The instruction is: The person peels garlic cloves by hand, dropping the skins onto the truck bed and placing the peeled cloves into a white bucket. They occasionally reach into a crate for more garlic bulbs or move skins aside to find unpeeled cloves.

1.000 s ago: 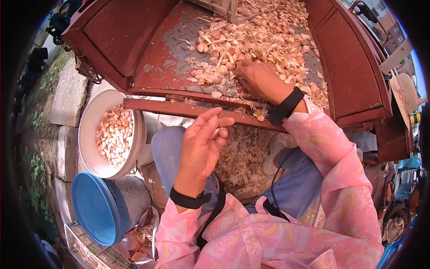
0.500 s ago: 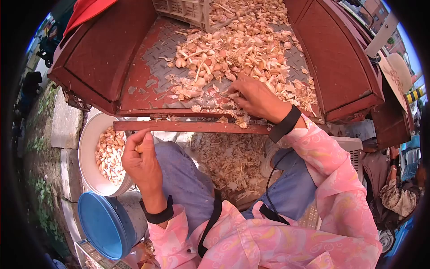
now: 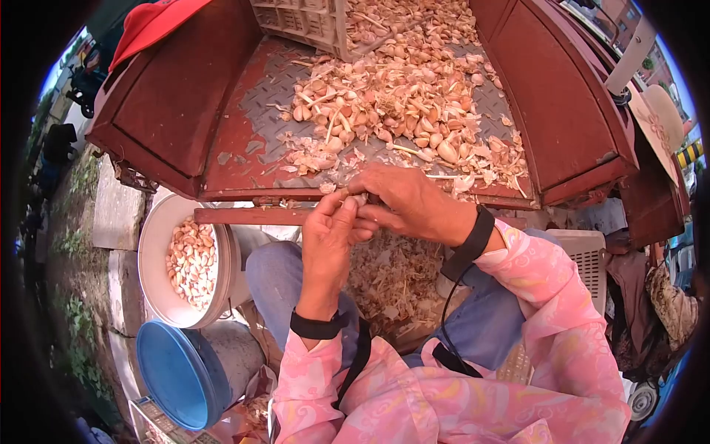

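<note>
My two hands meet just in front of the red cart bed's edge. With thumb and fingers, my left hand [image 3: 330,235] pinches a pale garlic clove [image 3: 361,199], mostly covered by the fingertips. My right hand [image 3: 414,203] is closed against it from the right; a small dark thing shows between its fingers, too hidden to name. Beyond them a heap of unpeeled garlic cloves [image 3: 414,100], mixed with dry skins and stalks, lies on the metal cart bed [image 3: 266,96]. Peeled cloves [image 3: 191,265] fill the bottom of a white bucket [image 3: 151,274] at my left.
A blue-lidded bucket [image 3: 171,374] lies tilted below the white one. A plastic crate [image 3: 303,26] stands on the cart bed at the back. A red wooden bar [image 3: 251,215] crosses in front of my knees. Garlic skins [image 3: 396,277] litter the ground between my legs.
My left hand has moved right, from beside the white bucket to the middle. My right hand has drawn back from the garlic heap, and the two hands now touch.
</note>
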The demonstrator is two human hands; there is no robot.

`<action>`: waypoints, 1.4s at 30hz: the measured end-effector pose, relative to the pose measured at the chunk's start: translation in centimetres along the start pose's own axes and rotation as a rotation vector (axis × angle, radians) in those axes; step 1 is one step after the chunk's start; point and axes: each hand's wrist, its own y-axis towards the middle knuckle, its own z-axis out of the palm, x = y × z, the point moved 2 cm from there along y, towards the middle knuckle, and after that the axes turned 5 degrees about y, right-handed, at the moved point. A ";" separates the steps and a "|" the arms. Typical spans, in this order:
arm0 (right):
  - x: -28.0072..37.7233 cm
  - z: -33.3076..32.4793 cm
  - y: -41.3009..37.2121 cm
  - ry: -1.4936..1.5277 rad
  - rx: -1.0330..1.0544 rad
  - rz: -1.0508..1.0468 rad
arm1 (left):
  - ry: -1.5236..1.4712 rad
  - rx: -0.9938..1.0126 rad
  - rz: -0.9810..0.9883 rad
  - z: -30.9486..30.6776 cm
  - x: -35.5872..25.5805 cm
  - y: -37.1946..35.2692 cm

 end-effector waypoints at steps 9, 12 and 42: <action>-1.9 0.7 1.7 0.032 0.015 0.078 | -0.261 -0.126 -0.056 -1.8 -1.8 -1.5; -2.5 1.7 5.3 -0.194 0.122 0.104 | -0.278 0.054 -0.059 0.8 -5.7 -4.7; -4.7 -3.7 -2.1 1.453 -0.273 0.821 | -0.994 0.994 0.246 13.1 -7.3 -11.6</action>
